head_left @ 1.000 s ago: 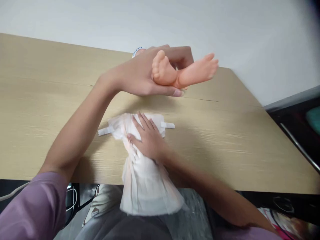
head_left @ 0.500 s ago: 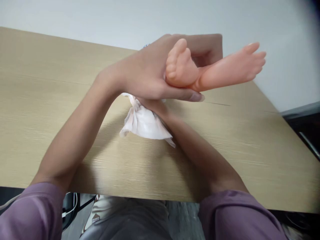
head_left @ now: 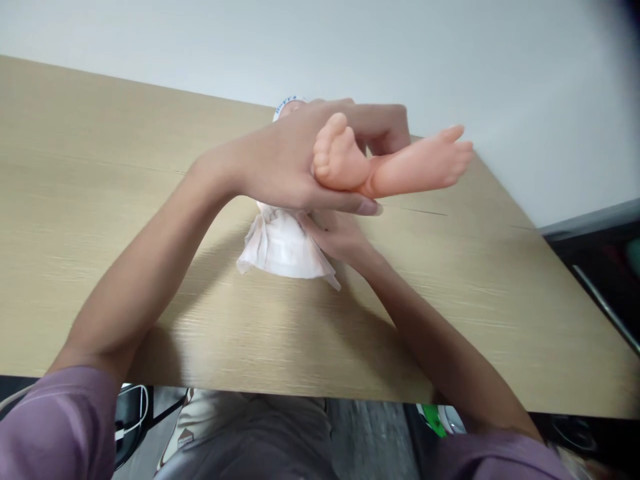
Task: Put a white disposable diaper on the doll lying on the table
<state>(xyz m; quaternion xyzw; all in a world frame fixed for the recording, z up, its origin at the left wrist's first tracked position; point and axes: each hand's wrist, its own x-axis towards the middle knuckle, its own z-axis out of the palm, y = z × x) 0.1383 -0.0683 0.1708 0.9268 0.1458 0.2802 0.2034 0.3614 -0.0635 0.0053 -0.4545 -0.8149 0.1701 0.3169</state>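
A: In the head view, where is the diaper (head_left: 287, 253)?

B: At the centre of the frame, on the counter (head_left: 480, 287). Its pleated near end fans toward the bottom edge. The long axis seems to run up the frame, but the upper end disappears behind the left hand (head_left: 293, 157).

A: Which of the hands is nearer?

B: The right hand (head_left: 345, 237), reaching in from the lower right, against the diaper's right side. Its thumb shows; the other fingertips are hidden, so I can't tell if it grips.

A: And the left?

B: Higher in the frame, over the diaper's upper end, closed around the ankles of the doll (head_left: 417, 167).

A: How does the doll lie?

B: Feet right of centre; a lettered white cap (head_left: 284, 105) peeks out at upper centre. The body between is hidden.
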